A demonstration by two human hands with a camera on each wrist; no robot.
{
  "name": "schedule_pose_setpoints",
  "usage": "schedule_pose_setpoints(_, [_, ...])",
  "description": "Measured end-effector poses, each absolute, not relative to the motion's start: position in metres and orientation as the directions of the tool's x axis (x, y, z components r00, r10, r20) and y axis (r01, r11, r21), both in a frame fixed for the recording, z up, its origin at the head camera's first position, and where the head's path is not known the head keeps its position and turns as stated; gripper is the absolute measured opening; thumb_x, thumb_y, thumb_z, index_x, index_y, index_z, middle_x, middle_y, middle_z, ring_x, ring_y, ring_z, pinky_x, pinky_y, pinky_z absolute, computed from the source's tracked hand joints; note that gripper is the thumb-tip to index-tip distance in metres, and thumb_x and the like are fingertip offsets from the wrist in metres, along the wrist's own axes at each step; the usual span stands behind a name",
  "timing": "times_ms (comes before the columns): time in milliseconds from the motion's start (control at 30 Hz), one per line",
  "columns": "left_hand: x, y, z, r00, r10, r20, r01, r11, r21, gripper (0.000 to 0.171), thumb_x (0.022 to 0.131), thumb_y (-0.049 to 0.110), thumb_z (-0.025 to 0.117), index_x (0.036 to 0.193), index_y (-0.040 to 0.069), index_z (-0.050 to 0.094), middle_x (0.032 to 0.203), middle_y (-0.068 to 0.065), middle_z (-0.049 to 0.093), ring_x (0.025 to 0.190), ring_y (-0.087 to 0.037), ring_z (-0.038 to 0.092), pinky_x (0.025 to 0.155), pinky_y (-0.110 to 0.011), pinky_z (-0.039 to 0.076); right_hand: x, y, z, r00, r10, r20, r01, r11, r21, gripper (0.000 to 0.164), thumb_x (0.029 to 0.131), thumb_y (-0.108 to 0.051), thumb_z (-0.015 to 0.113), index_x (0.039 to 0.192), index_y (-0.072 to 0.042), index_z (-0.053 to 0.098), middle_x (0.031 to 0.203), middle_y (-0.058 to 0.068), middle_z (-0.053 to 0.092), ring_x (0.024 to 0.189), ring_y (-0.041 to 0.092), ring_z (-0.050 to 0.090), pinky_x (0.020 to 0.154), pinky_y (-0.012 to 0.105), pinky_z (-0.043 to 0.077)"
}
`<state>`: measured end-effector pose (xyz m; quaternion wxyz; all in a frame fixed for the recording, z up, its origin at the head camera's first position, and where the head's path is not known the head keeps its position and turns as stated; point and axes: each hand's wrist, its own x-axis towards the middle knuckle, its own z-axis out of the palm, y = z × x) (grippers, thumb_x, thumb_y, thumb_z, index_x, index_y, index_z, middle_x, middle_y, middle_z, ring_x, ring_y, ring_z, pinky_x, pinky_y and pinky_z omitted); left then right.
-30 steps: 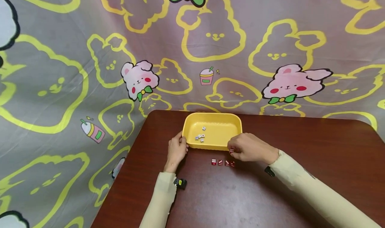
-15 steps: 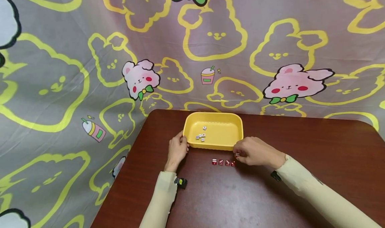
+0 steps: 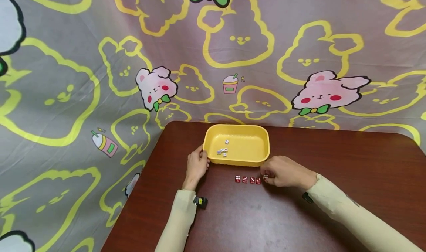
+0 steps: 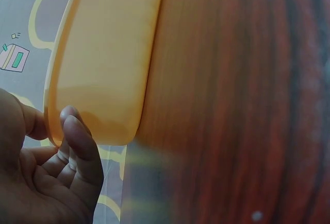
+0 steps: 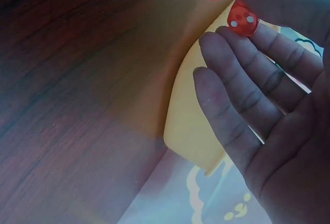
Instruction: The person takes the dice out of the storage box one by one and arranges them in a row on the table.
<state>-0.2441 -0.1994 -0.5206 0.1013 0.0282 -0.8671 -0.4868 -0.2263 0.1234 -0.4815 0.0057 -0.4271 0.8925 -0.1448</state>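
Note:
Between the thumb and fingertips of my right hand [image 3: 288, 171] is a red see-through die [image 5: 242, 20] with white dots, pinched low near the tray's front right corner. Just left of it, a row of several red dice [image 3: 244, 179] stands on the table in front of the tray. My left hand [image 3: 196, 167] grips the left rim of the yellow plastic tray [image 3: 236, 163], its thumb and fingers on either side of the corner in the left wrist view. Inside the tray, on its left half, lie several small white dice [image 3: 222, 151].
The dark red-brown wooden table [image 3: 332, 159] reaches widely to the right and toward the front. A patterned cloth [image 3: 259, 52] hangs behind and to the left, close to the table's back edge. Each wrist carries a small black camera.
My right hand, with the red die in its pinch, has moved slightly right and down from the tray's rim to the right end of the dice row. The left hand keeps its grip.

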Motion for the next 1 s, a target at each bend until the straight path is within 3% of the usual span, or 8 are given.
schedule_pose_setpoints(433, [-0.244, -0.199, -0.52, -0.976, -0.151, 0.154, 0.052, 0.527, 0.848, 0.04, 0.1, 0.019, 0.044, 0.138, 0.011, 0.054, 0.068, -0.007, 0.067, 0.049, -0.013, 0.059, 0.045, -0.029, 0.051, -0.227, 0.126, -0.486, -0.641, -0.766, 0.049, -0.749, 0.61, -0.257, 0.024, 0.075, -0.016, 0.073, 0.067, -0.031, 0.056, 0.059, -0.017, 0.045, 0.056, 0.001, 0.039, 0.049, 0.018, 0.033])
schedule_pose_setpoints(1000, [-0.245, -0.198, -0.52, -0.977, -0.152, 0.146, 0.047, 0.52, 0.853, 0.042, 0.1, 0.019, 0.044, 0.139, 0.009, 0.053, 0.067, -0.006, 0.066, 0.049, -0.014, 0.059, 0.045, -0.031, 0.052, -0.229, 0.128, -0.495, -0.629, -0.775, 0.06, -0.763, 0.601, -0.24, 0.028, 0.072, -0.016, 0.074, 0.063, -0.031, 0.052, 0.057, -0.018, 0.043, 0.056, 0.001, 0.036, 0.048, 0.019, 0.029])
